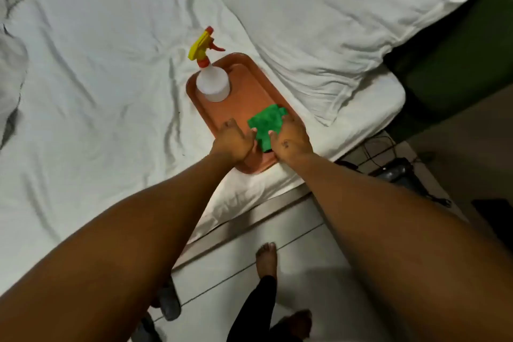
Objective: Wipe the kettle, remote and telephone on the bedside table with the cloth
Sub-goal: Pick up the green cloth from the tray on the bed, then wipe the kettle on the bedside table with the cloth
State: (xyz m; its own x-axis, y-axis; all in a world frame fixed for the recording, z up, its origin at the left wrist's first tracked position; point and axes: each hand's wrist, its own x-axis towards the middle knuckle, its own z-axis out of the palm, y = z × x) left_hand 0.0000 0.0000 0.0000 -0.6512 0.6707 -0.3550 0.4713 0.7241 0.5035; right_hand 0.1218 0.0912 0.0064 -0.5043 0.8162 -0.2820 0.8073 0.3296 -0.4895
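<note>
Our left hand [234, 141] and right hand [291, 140] both grasp the crumpled green microfibre cloth [266, 126] between them on the orange plastic tray [247, 80]; right hand covers more.

Dim indoor light, greenish cast. White bed sheet [97, 69] reads brightest; right edge falls to near black. Soft shadows in the sheet folds and under my forearms. Overall soft and compressed, wide-angle bending at the edges. No glare.

Fuzzy green cloth [266, 127], smooth plastic tray [244, 75]
</note>
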